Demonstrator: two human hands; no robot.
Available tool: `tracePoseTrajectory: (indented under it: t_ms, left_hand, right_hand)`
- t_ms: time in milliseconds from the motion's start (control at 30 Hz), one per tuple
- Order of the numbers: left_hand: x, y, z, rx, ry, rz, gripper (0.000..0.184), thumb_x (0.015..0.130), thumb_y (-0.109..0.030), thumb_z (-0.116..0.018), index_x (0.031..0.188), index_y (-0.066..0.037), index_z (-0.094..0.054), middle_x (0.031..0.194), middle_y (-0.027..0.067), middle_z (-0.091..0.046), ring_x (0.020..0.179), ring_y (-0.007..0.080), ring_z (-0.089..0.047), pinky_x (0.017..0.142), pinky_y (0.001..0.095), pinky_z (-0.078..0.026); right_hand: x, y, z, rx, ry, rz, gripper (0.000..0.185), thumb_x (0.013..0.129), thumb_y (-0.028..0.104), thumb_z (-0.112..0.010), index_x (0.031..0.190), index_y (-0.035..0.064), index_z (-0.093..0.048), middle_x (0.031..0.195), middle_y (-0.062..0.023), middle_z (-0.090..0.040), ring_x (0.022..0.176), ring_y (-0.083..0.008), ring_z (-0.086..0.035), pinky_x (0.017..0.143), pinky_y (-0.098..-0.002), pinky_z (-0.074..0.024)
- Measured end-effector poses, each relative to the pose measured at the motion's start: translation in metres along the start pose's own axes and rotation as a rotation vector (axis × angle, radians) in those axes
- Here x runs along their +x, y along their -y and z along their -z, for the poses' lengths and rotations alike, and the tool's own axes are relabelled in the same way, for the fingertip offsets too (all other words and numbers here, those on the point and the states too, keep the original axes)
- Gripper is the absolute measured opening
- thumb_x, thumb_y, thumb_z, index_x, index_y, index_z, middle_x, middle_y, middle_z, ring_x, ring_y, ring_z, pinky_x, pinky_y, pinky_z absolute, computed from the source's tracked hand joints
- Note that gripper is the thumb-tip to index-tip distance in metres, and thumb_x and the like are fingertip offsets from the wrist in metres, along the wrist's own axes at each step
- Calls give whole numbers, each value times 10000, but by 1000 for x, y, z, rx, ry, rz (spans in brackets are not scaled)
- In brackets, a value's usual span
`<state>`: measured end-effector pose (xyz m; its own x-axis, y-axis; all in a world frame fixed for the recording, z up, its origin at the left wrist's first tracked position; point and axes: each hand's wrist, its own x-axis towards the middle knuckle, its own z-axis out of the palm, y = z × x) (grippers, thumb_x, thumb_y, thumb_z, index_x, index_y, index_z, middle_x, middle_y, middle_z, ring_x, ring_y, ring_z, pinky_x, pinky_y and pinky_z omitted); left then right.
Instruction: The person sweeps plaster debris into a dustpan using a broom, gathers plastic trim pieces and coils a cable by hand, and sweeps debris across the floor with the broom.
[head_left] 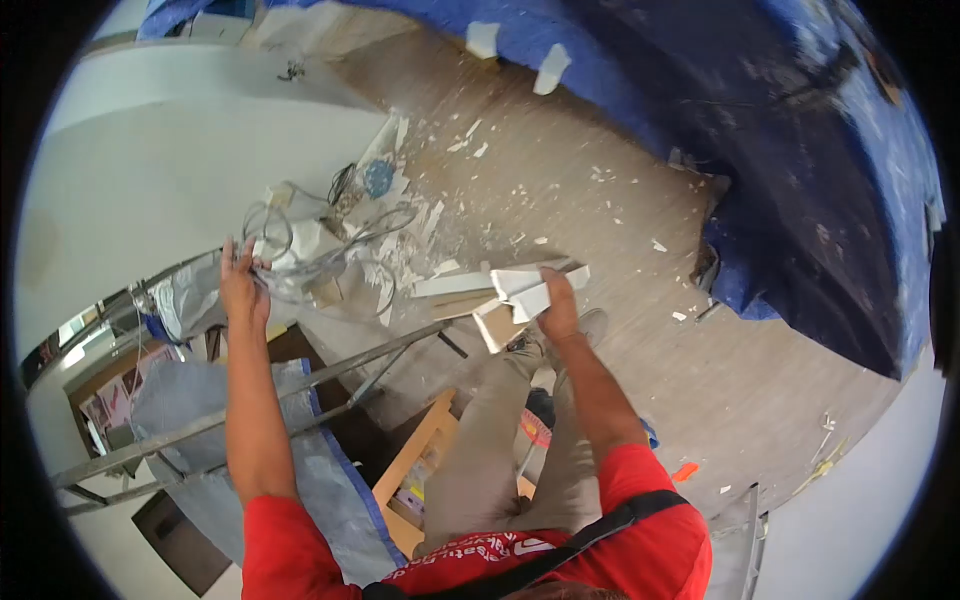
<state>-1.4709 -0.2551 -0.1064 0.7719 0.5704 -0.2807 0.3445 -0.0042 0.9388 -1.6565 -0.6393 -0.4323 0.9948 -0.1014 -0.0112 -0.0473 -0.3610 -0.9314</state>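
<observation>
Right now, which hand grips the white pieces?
The right hand, wrapped around the white pieces; the left hand, near grey cables, holds none of them.

Reads roughly "ersatu" in white print [470, 557] on the red short-sleeved cloth shirt [640, 535], below the bare right hand [560, 307]; blurs too much there to make out more. Looks printed too, but too small to read, on the pink-and-white paper sheets [112, 405] below and left of the bare left hand [245, 285].

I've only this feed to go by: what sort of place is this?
Probably a room under renovation: broken white fragments litter the floor, near blue sheeting and a metal frame.
</observation>
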Motion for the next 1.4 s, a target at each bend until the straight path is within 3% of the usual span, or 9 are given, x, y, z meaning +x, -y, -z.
tracePoseTrajectory:
  t_ms: [200,533,600,700,867,1067,1200,1233,1400]
  left_hand:
    - [29,34,-16,-12,133,-162,611,900,6,-512,1441,-41,-231,1219,192,-534,700,122,-492,673,291,-492]
    - [39,139,-2,77,69,-388,591,907,-38,-553,1419,-17,-258,1244,210,-531,745,82,-509,706,266,-480]
    - [37,159,12,79,53,-411,587,910,-30,-542,1420,-16,-252,1242,219,-528,744,87,-507,709,272,-482]
    - [33,187,30,70,22,-426,579,918,-15,-519,1425,-14,-238,1238,238,-522,744,96,-505,714,282,-485]
    - [24,234,42,40,-2,-423,548,930,-9,-495,1417,-18,-245,1221,243,-527,746,108,-500,736,299,-479]
    - [8,269,47,78,-15,-390,537,943,-15,-468,1418,-14,-220,1193,217,-544,763,109,-501,742,302,-475]
    - [3,279,52,144,-71,-394,545,937,-8,-474,1412,33,-210,1175,234,-567,734,99,-487,730,279,-484]
    - [2,281,54,129,-59,-397,545,938,-8,-471,1411,37,-205,1168,231,-572,737,99,-486,729,279,-481]
    - [0,285,51,127,-49,-399,550,940,-5,-463,1414,40,-189,1155,221,-582,742,101,-483,722,281,-477]
  right_hand:
    - [37,23,6,-311,185,116,702,626,-31,-656,1290,44,-442,1129,-180,-512,1079,-372,-476,956,-472,-371]
    - [-10,-102,-172,-971,753,105,529,858,130,-498,1375,140,-383,1210,-159,-494,1164,-330,-442,1002,-474,-316]
    - [-8,-116,-179,-944,935,-56,579,884,138,-472,1433,168,-293,1359,-187,-404,1292,-359,-343,1076,-509,-226]
    - [-15,-166,-168,-1163,970,-52,715,882,165,-495,1490,220,-123,1545,-163,-63,1423,-359,-35,1127,-551,-45]
    - [22,-199,-121,-1320,999,-90,940,813,311,-644,1492,233,3,1544,-174,5,1420,-372,-36,1125,-530,-85]
    - [19,-236,-109,-1483,1032,11,935,835,254,-612,1487,255,57,1540,-190,-5,1410,-384,-88,1102,-502,-181]
    - [4,-240,-96,-1316,1166,-27,911,833,219,-608,1488,275,22,1489,-218,-173,1360,-379,-219,1086,-492,-218]
    - [-5,-245,-90,-1285,1095,52,968,784,262,-669,1487,277,-4,1416,-237,-269,1325,-383,-270,1091,-504,-210]
    - [-17,-227,-79,-1250,1134,-68,1097,665,334,-774,1484,262,-48,1354,-241,-322,1282,-404,-312,1091,-507,-226]
